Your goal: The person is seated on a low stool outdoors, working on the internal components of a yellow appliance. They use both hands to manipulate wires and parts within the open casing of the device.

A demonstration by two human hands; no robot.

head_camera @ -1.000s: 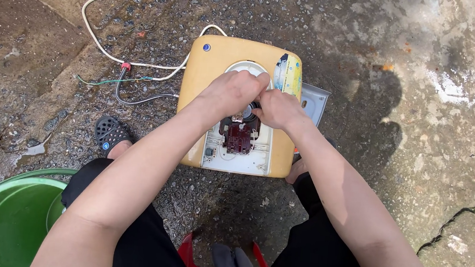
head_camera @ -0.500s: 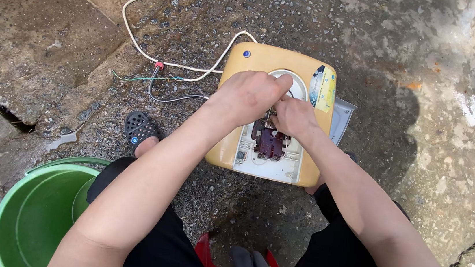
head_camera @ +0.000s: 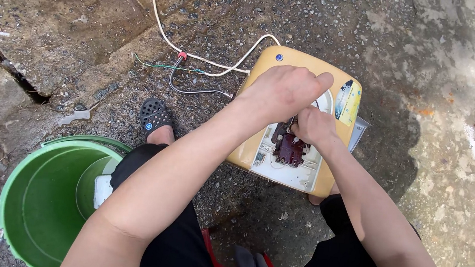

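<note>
1. Far out to the left of the hands, a green bucket [head_camera: 45, 202] is sitting on the concrete ground [head_camera: 458, 68], with a black sandal [head_camera: 155, 117] showing just above it.
2. Up and left of the left hand [head_camera: 285, 91], a white cord [head_camera: 198, 54] is looping across the grit beside thinner green and grey wires [head_camera: 190, 85], all running toward the appliance.
3. The left hand is curling into a loose fist over the opened yellow appliance [head_camera: 299, 128]; what it is pinching underneath, I cannot tell.
4. That appliance is lying flat under both hands, a rounded yellow shell with its white inner tray exposed and a dark red component [head_camera: 291, 150] sitting in the middle.
5. The right hand [head_camera: 316, 126] is pressing in just below and right of the left, fingers bunched down at the red component; any grip is hidden.
</note>
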